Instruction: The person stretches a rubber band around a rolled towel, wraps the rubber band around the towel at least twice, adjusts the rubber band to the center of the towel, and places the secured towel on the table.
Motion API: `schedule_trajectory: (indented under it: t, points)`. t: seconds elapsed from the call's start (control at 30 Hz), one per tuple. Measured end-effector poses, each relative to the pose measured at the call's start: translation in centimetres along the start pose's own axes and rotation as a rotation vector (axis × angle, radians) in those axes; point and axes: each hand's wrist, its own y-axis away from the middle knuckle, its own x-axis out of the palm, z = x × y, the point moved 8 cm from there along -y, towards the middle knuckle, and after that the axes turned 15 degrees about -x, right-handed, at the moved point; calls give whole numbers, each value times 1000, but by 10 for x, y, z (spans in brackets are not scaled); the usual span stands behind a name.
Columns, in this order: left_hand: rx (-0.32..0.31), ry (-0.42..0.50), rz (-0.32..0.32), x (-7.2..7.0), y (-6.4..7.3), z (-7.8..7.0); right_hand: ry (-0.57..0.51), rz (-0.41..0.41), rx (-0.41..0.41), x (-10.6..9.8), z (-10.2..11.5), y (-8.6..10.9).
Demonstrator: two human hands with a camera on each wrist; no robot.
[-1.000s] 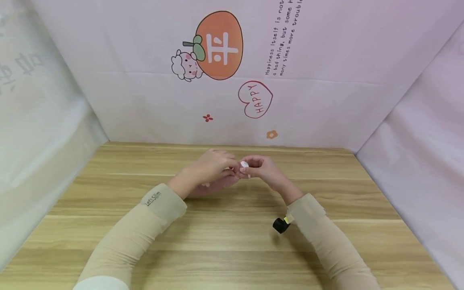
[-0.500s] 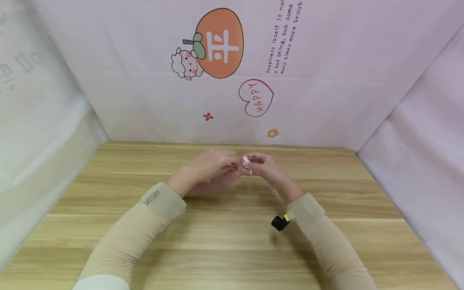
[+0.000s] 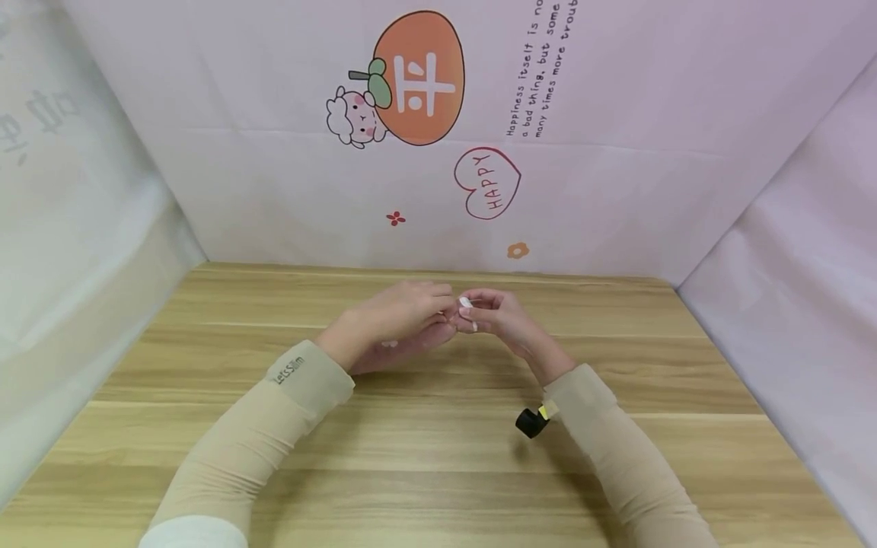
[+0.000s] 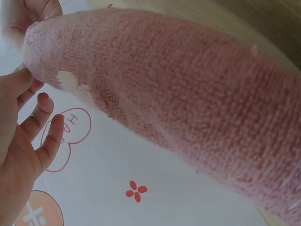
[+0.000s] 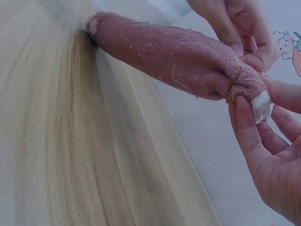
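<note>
A long pink knitted sock-like tube (image 5: 164,59), bulging as if stuffed, stretches below the left forearm. Its narrow end is gathered by a thin brownish band (image 5: 234,84), and a white tip (image 5: 262,104) sticks out past it. My right hand (image 3: 503,316) pinches this end between thumb and fingers, as the right wrist view (image 5: 277,165) shows. Beside the band, my left hand (image 3: 404,308) pinches the tube with thumb and forefinger; its other fingers are spread in the left wrist view (image 4: 23,136). What the left fingertips grip exactly is partly hidden. A pale patch (image 4: 73,82) shows on the tube.
Both hands work above the far middle of a wood-grain table (image 3: 425,457). A white printed cloth (image 3: 274,190) stands behind it, with cloth at both sides. A black camera piece (image 3: 530,423) juts from the right cuff.
Both hands stay at nearly the same spot. Over the second, the white tip has turned slightly between the right fingers, and the tube has shifted a little under the left wrist.
</note>
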Motion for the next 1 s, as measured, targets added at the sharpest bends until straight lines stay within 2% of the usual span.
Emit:
schedule_trajectory:
  t: [0.23,0.3,0.37,0.47,0.53,0.63,0.73,0.83,0.87,1.0]
  points:
    - [-67,-6,63,6,0,2,44,10,-8,-4,4,1]
    - [-136,58,98,8,1,6,57,9,-5,-5,5,1]
    - [-234,162,138,11,3,12,60,5,1,-6,5,1]
    - [-354,271,159,15,4,20,59,5,8,-7,6,2]
    - [-364,287,155,16,4,21,60,-2,14,-8,6,2]
    - [-302,233,126,17,1,17,69,0,19,-9,7,3]
    - [-175,130,64,15,1,9,79,8,23,-9,8,3]
    - [-75,64,-24,12,2,3,81,18,33,-8,8,3]
    - [-41,51,-56,10,3,0,85,18,36,-8,8,3]
    - [35,92,-144,6,5,-6,112,20,40,-8,9,3]
